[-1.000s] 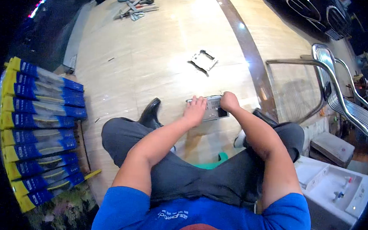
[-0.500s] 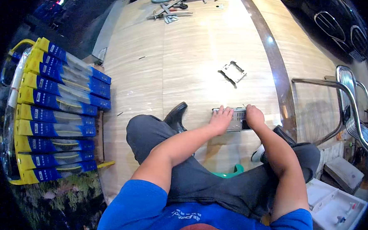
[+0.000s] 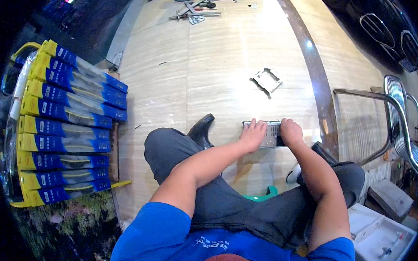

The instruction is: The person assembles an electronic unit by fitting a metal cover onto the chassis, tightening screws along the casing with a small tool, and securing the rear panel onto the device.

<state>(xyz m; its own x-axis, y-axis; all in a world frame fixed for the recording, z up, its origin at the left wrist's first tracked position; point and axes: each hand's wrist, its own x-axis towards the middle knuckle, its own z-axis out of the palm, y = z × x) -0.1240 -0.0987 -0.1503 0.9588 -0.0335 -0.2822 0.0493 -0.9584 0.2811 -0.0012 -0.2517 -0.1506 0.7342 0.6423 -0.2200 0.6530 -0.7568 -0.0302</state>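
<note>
A flat grey metal case [image 3: 271, 139] with rows of slots in its top lies on the floor between my legs. My left hand [image 3: 253, 134] rests on its left part, fingers stretched over the top. At the right end, my right hand [image 3: 291, 132] is curled against the case near its far corner. Its fingertips are partly hidden, and whether they pinch anything small cannot be made out. Beyond the case lies a pale, square open frame [image 3: 268, 81] with dark edges.
A rack of blue-and-yellow packages [image 3: 67, 128] stands at left. Tools [image 3: 194, 11] lie at the far end. To the right are a metal-framed chair [image 3: 401, 117], a white tray [image 3: 362, 219] and a dark car [image 3: 375, 26]. A green curved object [image 3: 264, 195] sits close to my legs.
The view has shifted slightly. My right hand has turned a little at the case's right end, and the thin piece seen beside its fingers no longer shows clearly. My left hand stays on the case.
</note>
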